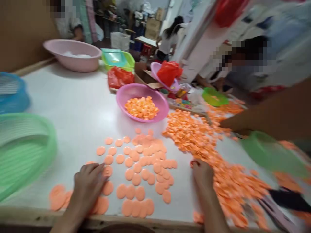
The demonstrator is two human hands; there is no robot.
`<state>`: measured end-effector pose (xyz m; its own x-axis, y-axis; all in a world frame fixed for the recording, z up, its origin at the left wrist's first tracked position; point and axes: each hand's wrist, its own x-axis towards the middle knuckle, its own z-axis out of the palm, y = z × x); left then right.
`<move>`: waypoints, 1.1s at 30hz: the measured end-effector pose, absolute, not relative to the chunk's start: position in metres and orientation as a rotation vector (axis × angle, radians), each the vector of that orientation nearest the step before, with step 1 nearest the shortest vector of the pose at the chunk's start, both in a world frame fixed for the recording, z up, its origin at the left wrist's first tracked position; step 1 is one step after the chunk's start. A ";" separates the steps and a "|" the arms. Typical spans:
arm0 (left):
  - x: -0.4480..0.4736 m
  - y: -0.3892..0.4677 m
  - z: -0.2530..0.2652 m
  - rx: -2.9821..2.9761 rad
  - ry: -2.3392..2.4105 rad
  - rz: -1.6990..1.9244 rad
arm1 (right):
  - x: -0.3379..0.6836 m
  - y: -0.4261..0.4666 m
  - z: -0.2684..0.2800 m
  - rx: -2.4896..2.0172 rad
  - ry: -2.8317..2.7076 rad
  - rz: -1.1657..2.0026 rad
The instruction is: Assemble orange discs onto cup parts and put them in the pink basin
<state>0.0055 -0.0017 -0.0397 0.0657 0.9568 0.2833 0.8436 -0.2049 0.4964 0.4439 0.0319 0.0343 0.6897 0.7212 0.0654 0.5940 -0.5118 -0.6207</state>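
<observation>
Flat round orange discs (136,179) lie in loose rows and overlapping groups on the white table, between my two hands. At the left of them, my left hand (87,183) rests low over the table, fingers stretched out and touching an orange disc (107,171). Farther right, my right hand (203,174) has its fingers closed at the left edge of a big pile of small cupped orange pieces (194,136). Blur hides what, if anything, its fingertips pinch. Beyond the discs stands a pink bowl (119,100) holding more of the cupped pieces.
A green basket (52,142) and a blue basket (20,97) stand left. At the back are a pale pink basin (80,66), a lime-green tub (131,60) and red plastic bags (120,77). Scissors (274,210) lie front right. Other people sit beyond the table (73,87).
</observation>
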 end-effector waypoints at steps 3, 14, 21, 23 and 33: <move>0.004 0.001 -0.025 2.079 1.937 0.707 | 0.417 0.038 0.024 -2.254 -0.952 0.522; 0.002 -0.005 -0.032 1.977 1.853 0.698 | 0.157 0.044 -0.007 -1.596 -1.410 1.553; 0.001 -0.002 -0.013 1.735 1.723 0.695 | 0.149 0.042 -0.015 -1.628 -1.701 1.248; 0.003 0.004 -0.006 1.557 1.688 0.701 | 0.148 0.042 -0.014 -1.624 -1.719 1.241; 0.017 0.008 -0.019 1.230 1.644 0.861 | 0.143 0.031 -0.014 -1.611 -1.804 1.105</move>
